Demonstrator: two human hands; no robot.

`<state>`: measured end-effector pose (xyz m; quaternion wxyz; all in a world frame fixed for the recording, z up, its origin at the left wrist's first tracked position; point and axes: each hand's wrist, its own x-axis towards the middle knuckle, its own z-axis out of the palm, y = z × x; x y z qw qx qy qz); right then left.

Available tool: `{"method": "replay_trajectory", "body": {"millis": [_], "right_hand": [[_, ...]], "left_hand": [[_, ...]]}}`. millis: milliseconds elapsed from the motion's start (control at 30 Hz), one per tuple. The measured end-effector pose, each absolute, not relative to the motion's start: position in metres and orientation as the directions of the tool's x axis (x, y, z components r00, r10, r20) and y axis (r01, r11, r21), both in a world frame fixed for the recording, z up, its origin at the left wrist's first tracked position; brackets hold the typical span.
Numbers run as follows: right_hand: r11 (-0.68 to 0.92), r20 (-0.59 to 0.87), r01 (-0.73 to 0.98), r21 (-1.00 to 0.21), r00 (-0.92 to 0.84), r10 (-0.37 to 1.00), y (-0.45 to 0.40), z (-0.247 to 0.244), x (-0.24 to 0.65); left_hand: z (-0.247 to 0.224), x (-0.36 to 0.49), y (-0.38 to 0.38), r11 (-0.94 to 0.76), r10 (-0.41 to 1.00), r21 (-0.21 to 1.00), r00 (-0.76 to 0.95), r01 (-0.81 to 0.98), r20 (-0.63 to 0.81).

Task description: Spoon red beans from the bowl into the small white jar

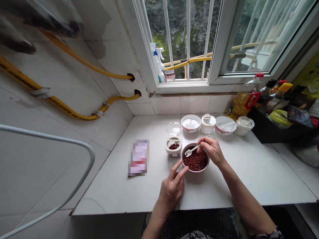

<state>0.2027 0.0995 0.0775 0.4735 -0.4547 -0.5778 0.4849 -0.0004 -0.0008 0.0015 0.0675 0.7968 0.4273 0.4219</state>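
A bowl [196,171] of dark red peppercorns [197,162] stands on the white tiled counter. My right hand [210,149] is closed around the handle of a small white spoon [190,152], its scoop end over the peppercorns; I see nothing clearly in the scoop. On the bowl's near left side, my left hand [171,186] holds the rim with two fingertips, and its other fingers are curled under. Just left of the bowl sits a spice jar [173,153] with some peppercorns inside, its clear lid [173,127] raised open.
Behind are a bowl of white powder [190,128], a lidded jar [208,123], a bowl with a white spoon [225,130] and another jar [244,126]. A blurred packet [139,157] lies left. An oil bottle [240,99] and a black bin [266,129] stand right.
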Motion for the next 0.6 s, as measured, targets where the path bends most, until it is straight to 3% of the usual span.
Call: {"method": "replay_trajectory", "body": {"millis": [133,233,367,467,533,600], "right_hand": [[0.216,0.208,0.080,-0.973,-0.094,0.974,0.096,0.080,0.192],[0.391,0.381,0.220,-0.893,-0.088,0.920,0.091,0.080,0.179],[0.678,0.659,0.469,-0.566,-0.238,0.714,0.089,0.078,0.166],[0.768,0.720,0.513,-0.383,-0.356,0.596,0.091,0.077,0.165],[0.766,0.737,0.504,-0.399,-0.321,0.595,0.090,0.080,0.169],[0.723,0.721,0.476,-0.500,-0.233,0.652,0.089,0.084,0.178]], "left_hand": [[0.001,0.000,0.000,-0.632,0.731,0.465,0.278,0.620,0.622],[0.002,0.000,0.000,-0.633,0.732,0.465,0.283,0.619,0.619],[0.002,-0.001,0.000,-0.640,0.730,0.469,0.290,0.609,0.619],[0.002,-0.001,0.000,-0.639,0.733,0.476,0.288,0.604,0.617],[0.001,-0.002,0.000,-0.637,0.734,0.475,0.287,0.608,0.616],[0.001,-0.002,0.000,-0.635,0.733,0.469,0.288,0.614,0.616]]}}
